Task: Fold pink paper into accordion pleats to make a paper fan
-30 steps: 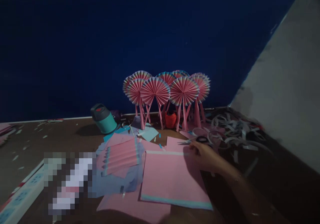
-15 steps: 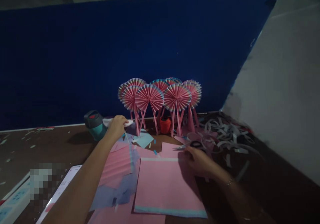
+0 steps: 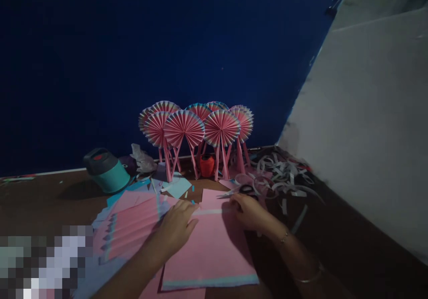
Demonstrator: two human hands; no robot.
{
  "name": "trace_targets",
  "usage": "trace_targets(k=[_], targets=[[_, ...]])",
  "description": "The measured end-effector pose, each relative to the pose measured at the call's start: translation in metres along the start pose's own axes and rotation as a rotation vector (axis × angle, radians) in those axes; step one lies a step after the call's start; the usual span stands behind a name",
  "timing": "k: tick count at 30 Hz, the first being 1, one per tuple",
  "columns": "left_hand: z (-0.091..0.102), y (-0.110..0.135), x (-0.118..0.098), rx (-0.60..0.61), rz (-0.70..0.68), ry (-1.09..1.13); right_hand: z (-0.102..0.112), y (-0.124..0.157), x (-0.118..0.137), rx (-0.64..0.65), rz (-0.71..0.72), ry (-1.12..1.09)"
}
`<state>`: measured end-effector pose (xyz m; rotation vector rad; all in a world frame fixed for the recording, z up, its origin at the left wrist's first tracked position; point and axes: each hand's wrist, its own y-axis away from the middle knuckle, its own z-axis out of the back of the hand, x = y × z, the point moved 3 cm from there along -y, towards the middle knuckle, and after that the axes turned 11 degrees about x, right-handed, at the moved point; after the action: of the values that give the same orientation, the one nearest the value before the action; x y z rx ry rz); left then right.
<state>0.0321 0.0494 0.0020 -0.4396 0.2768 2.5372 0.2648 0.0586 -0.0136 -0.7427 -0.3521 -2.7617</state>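
Observation:
A pink paper sheet (image 3: 209, 250) with a pale strip along its far edge and a blue-green strip along its near edge lies before me. My left hand (image 3: 180, 223) rests on its upper left part, fingers stretched out and holding nothing. At the upper right corner is my right hand (image 3: 249, 212), its fingers curled together. What they pinch, if anything, is hidden. Just beyond those fingers lie scissors (image 3: 224, 196), blades pointing left. A pleated pink paper (image 3: 133, 227) sits left of the sheet, partly behind my left forearm.
Several pink pleated paper fans (image 3: 184, 129) stand on legs at the back, around a red object (image 3: 207, 166). A teal container with a dark lid (image 3: 113, 176) leans at left, beside crumpled whitish plastic (image 3: 143, 160). Curled paper strips (image 3: 279, 174) pile up at right.
My left hand has let go of a white item near the teal container and come down right onto the pink sheet. My right hand stays by the sheet's corner. The view has shifted.

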Motion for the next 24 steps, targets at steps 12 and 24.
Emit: trace_targets(k=[12, 24], targets=[[-0.001, -0.003, 0.008, -0.127, 0.02, 0.229, 0.004, 0.003, 0.025, -0.146, 0.301, -0.032], [0.003, 0.0, 0.018, -0.03, 0.171, 0.573, -0.008, -0.007, 0.019, -0.025, 0.184, -0.25]])
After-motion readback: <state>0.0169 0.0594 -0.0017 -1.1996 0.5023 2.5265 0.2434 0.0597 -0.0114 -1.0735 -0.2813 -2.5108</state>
